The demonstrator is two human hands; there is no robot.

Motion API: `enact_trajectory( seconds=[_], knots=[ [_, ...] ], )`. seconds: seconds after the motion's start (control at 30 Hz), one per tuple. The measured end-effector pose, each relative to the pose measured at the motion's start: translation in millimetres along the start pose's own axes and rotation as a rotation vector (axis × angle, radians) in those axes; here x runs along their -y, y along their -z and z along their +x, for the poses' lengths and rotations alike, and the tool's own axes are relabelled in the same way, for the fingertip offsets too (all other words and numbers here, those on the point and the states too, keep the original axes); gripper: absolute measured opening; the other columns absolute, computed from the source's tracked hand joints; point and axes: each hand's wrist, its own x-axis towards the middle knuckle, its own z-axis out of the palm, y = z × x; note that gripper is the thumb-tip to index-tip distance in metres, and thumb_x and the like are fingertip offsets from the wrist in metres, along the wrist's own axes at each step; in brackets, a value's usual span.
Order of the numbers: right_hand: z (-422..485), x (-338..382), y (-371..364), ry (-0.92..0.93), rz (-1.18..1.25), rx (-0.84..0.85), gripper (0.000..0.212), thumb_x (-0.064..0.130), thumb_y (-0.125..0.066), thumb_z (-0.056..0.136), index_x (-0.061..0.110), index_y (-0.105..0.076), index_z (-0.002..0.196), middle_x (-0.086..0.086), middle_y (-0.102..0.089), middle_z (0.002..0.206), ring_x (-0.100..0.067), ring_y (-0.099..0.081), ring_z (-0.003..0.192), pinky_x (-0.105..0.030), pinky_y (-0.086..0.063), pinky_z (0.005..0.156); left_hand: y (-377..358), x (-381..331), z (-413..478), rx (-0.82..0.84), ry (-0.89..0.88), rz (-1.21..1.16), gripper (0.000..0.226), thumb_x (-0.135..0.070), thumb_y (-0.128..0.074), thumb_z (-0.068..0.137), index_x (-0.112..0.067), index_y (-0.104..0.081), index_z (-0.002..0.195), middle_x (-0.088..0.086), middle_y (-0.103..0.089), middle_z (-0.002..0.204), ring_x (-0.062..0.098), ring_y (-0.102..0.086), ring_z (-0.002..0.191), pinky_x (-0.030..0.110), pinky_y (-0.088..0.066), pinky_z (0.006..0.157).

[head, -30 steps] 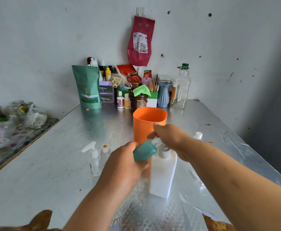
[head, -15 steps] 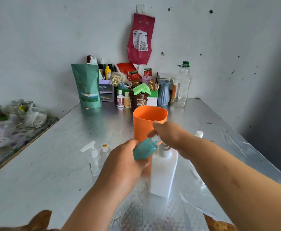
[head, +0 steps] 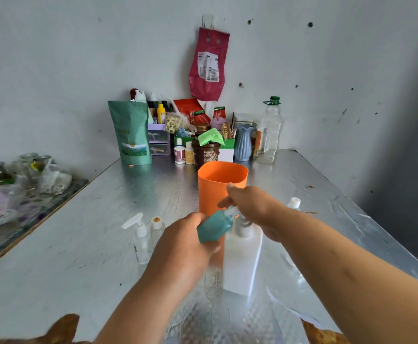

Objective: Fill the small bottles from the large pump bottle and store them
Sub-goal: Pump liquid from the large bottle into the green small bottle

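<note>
Empty-looking clear bottle stands on the table, left. Left hand grips the teal bottle, tilted, neck at the spout. Large pump bottle stands upright; right hand curls over its pump head. Person should keep neck under spout, press slowly, avoid spills.

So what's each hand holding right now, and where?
Left hand grips the teal bottle by its lower body. Right hand covers the head of the pump bottle; grip hidden.
</note>
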Motion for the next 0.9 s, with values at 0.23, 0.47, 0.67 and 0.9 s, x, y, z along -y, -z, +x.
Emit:
enact_trajectory(
  seconds=[0.23, 0.47, 0.67, 0.9],
  knots=[
    [-1.7, 6.0, 1.9, -0.001, -0.005, -0.001, 0.052, 0.036, -0.024, 0.102, 0.008, -0.066, 0.113, -0.001, -0.057, 0.102, -0.016, -0.050, 0.084, -0.030, -0.035, 0.083, 3.9, -2.5, -1.1, -0.014, -0.012, -0.004, 0.027, -0.030, -0.074, 0.081, -0.035, -0.063, 0.105, -0.018, -0.067, 0.091, 0.000, -0.061, 0.084, 0.018, -0.047, 0.068],
    [3.6, 3.9, -0.9, -0.003, -0.107, -0.002, 0.051, 0.033, -0.023, 0.102, 0.005, -0.064, 0.115, -0.018, -0.059, 0.123, -0.020, -0.048, 0.087, -0.033, -0.038, 0.080, 3.2, 0.2, -0.6, -0.008, -0.011, -0.014, 0.025, -0.032, -0.074, 0.082, -0.037, -0.061, 0.103, -0.018, -0.067, 0.091, -0.001, -0.061, 0.085, 0.023, -0.050, 0.073],
    [6.7, -1.2, -5.0, 0.028, -0.141, -0.021, 0.054, 0.031, -0.020, 0.103, 0.006, -0.065, 0.115, -0.013, -0.060, 0.120, -0.021, -0.050, 0.093, -0.031, -0.039, 0.085, -1.6, 4.4, 1.8, 0.005, -0.003, -0.015, 0.028, -0.029, -0.074, 0.082, -0.036, -0.062, 0.106, -0.017, -0.068, 0.093, 0.000, -0.062, 0.088, 0.023, -0.050, 0.075],
    [1.8, -2.9, -6.2, 0.001, -0.120, -0.024, 0.054, 0.031, -0.019, 0.103, 0.008, -0.068, 0.114, -0.008, -0.059, 0.114, -0.020, -0.051, 0.094, -0.028, -0.037, 0.087, -4.2, 3.3, 0.8, 0.019, 0.009, 0.008, 0.026, -0.032, -0.073, 0.082, -0.034, -0.062, 0.105, -0.015, -0.068, 0.092, 0.003, -0.063, 0.086, 0.029, -0.053, 0.076]
  ],
)
